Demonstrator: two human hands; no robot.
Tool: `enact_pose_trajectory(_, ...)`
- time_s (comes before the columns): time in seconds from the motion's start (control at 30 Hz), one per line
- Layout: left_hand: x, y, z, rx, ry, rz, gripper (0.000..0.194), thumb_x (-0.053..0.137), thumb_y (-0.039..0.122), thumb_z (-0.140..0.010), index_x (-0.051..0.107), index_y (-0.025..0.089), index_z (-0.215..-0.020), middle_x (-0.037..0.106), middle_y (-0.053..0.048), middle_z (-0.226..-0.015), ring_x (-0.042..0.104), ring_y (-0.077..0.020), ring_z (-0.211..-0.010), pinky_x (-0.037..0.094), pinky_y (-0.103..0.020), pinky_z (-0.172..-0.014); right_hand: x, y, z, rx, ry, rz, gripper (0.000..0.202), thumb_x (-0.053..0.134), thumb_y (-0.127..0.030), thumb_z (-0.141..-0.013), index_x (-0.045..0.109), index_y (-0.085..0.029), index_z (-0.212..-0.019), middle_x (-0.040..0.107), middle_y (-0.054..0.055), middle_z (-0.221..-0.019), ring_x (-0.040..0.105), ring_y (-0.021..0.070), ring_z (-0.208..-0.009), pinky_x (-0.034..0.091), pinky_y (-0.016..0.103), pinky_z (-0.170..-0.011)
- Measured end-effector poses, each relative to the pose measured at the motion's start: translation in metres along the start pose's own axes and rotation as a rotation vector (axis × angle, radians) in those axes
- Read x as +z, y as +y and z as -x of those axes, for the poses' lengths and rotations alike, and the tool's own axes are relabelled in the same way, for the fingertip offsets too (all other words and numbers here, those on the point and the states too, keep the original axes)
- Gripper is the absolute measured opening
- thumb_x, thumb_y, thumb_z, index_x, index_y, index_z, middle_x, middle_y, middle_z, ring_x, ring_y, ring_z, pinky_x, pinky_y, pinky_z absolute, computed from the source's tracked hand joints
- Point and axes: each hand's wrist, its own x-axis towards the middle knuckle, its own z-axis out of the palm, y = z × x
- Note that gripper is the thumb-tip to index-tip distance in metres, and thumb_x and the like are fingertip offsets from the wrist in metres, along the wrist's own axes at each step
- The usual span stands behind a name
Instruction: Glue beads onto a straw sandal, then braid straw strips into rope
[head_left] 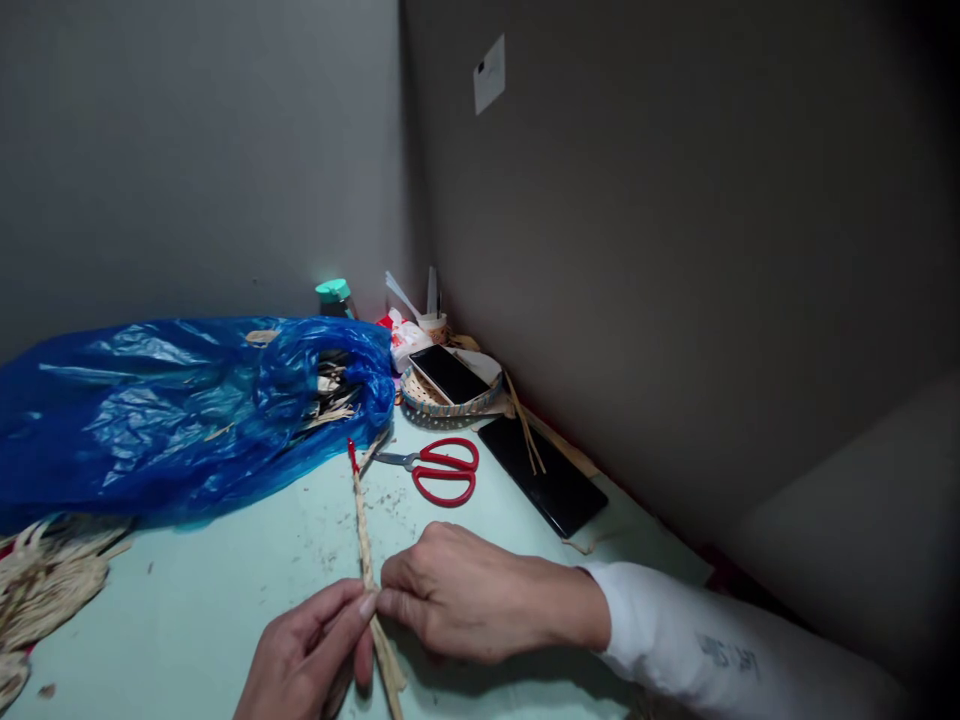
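Observation:
A pale braided straw cord (pixel 363 530) runs down the table from a red tie (pixel 352 456) at its far end. Near the front edge of the view, my left hand (pixel 319 640) pinches the cord between thumb and fingers. My right hand (pixel 457 600) is closed at the cord's right side, its thumb and forefinger pressed together beside my left thumb. Whatever lies between those right fingertips is too small to make out. Loose flat strands (pixel 388 668) hang below both hands.
Red-handled scissors (pixel 444 472) lie beyond my hands. A blue plastic bag (pixel 172 400) of straw fills the left. Behind are a basket (pixel 450 408) holding a phone (pixel 451 374) and a green-lidded jar (pixel 334 297). A black tablet (pixel 544 475) lies right, straw bundles (pixel 56 590) left.

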Motion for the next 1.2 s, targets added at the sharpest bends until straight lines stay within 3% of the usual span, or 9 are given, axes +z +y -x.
enact_pose_trajectory(0.17,0.004,0.006,0.007,0.010,-0.013,0.047,0.035,0.067,0.048,-0.074,0.059,0.015,-0.069,0.044,0.005,-0.047,0.022,-0.0052,-0.042,0.012,-0.020,-0.041,0.002,0.001,0.002,0.037,-0.036,-0.260,0.032,0.037,-0.025,-0.093,0.049,-0.015,-0.066,0.052,-0.003,-0.050,0.047,0.0067,-0.044,0.035,0.017,-0.049)
enact_pose_trajectory(0.27,0.007,0.014,0.010,0.058,-0.033,0.045,0.032,0.061,0.042,-0.081,0.057,0.015,-0.064,0.045,0.005,-0.047,0.022,-0.0051,-0.041,0.013,-0.021,-0.041,0.006,0.004,0.003,0.076,-0.063,-0.333,0.033,0.034,-0.026,-0.095,0.049,-0.016,-0.067,0.054,-0.002,-0.051,0.049,0.0071,-0.040,0.036,0.017,-0.047)
enact_pose_trajectory(0.5,0.003,0.008,0.008,0.072,-0.044,-0.029,0.038,0.058,0.042,-0.083,0.055,0.015,-0.057,0.042,0.005,-0.046,0.023,-0.0055,-0.042,0.014,-0.023,-0.042,0.005,0.004,0.001,0.023,0.024,-0.096,0.033,0.045,-0.028,-0.092,0.053,-0.015,-0.063,0.043,-0.004,-0.052,0.037,0.0071,-0.049,0.026,0.022,-0.052)
enact_pose_trajectory(0.67,0.000,0.001,0.003,0.015,-0.011,0.002,0.037,0.066,0.049,-0.074,0.061,0.014,-0.064,0.050,0.002,-0.050,0.026,-0.0054,-0.042,0.016,-0.021,-0.042,-0.002,0.002,0.003,-0.007,-0.036,-0.168,0.039,0.052,-0.037,-0.091,0.052,-0.014,-0.059,0.032,-0.007,-0.050,0.026,0.0053,-0.047,0.023,0.021,-0.049)
enact_pose_trajectory(0.73,0.001,0.002,0.003,-0.004,0.026,0.020,0.038,0.068,0.051,-0.069,0.063,0.014,-0.066,0.051,0.001,-0.049,0.026,-0.0050,-0.042,0.016,-0.020,-0.042,-0.013,0.004,0.003,0.015,-0.036,-0.136,0.044,0.052,-0.041,-0.091,0.052,-0.014,-0.057,0.036,-0.006,-0.048,0.028,0.0048,-0.047,0.024,0.020,-0.050)
enact_pose_trajectory(0.8,0.004,0.006,0.005,-0.031,0.069,0.041,0.038,0.070,0.051,-0.067,0.065,0.013,-0.072,0.050,0.002,-0.048,0.023,-0.0040,-0.041,0.012,-0.019,-0.042,-0.029,0.012,0.004,0.122,0.108,0.009,0.045,0.047,-0.043,-0.094,0.058,-0.013,-0.062,0.050,-0.003,-0.052,0.038,0.0058,-0.049,0.026,0.021,-0.053)
enact_pose_trajectory(0.93,0.008,0.011,0.008,-0.070,0.112,0.083,0.040,0.073,0.049,-0.063,0.067,0.013,-0.078,0.049,0.002,-0.048,0.019,-0.0032,-0.043,0.010,-0.017,-0.043,-0.064,0.047,0.011,0.559,0.620,0.472,0.027,0.045,-0.033,-0.096,0.064,-0.015,-0.091,0.068,0.009,-0.082,0.059,0.0158,-0.068,0.031,0.025,-0.059)
enact_pose_trajectory(1.03,0.009,0.012,0.010,-0.082,0.123,0.107,0.040,0.074,0.049,-0.061,0.068,0.014,-0.078,0.048,0.002,-0.047,0.020,-0.0039,-0.042,0.013,-0.017,-0.042,-0.076,0.079,0.016,0.758,0.600,0.617,0.022,0.045,-0.028,-0.094,0.061,-0.014,-0.101,0.068,0.013,-0.089,0.065,0.0232,-0.079,0.037,0.027,-0.063)
enact_pose_trajectory(1.2,0.009,0.012,0.011,-0.092,0.136,0.118,0.039,0.075,0.051,-0.061,0.068,0.016,-0.078,0.047,0.003,-0.049,0.024,-0.0055,-0.041,0.021,-0.018,-0.040,-0.069,0.106,0.016,0.826,0.463,0.648,0.023,0.043,-0.012,-0.090,0.060,-0.010,-0.105,0.067,0.017,-0.099,0.066,0.0270,-0.091,0.041,0.030,-0.068)
